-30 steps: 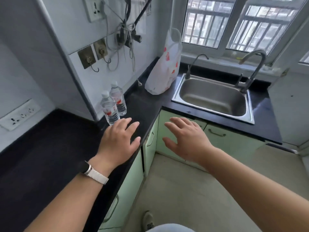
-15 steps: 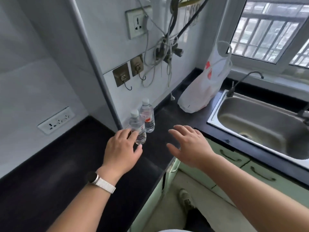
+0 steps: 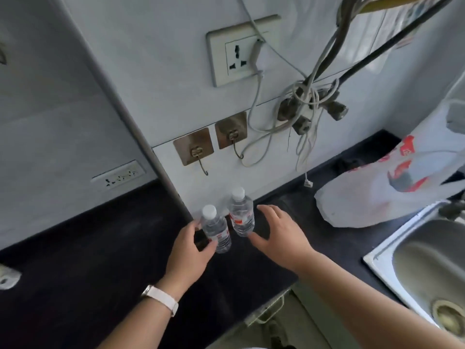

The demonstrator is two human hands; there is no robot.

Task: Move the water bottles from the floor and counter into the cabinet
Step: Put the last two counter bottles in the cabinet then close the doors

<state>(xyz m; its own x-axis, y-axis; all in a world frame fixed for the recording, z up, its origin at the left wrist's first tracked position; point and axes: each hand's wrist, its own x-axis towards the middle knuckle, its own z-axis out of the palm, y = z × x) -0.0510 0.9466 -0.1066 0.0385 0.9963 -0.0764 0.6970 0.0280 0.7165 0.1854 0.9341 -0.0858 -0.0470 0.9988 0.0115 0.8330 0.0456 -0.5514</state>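
Note:
Two small clear water bottles with white caps and red labels stand upright on the black counter (image 3: 88, 260), against the white wall. My left hand (image 3: 187, 255), with a white watch on its wrist, curls around the left water bottle (image 3: 217, 231); thumb and fingertips touch its sides. My right hand (image 3: 279, 233) is spread open just right of the right water bottle (image 3: 242, 215), thumb near its base, not closed on it. A pale green cabinet door (image 3: 266, 312) with a handle shows below the counter edge.
A white plastic bag with red print (image 3: 385, 187) lies on the counter to the right. A steel sink (image 3: 425, 258) sits at the right edge. Wall hooks (image 3: 198, 157), a socket (image 3: 239, 56) and hanging cables (image 3: 302, 117) are above the bottles.
I have leaned in closer to the wall. My left hand has gone from hovering near the left bottle to wrapping around it. My right hand has moved up beside the right bottle.

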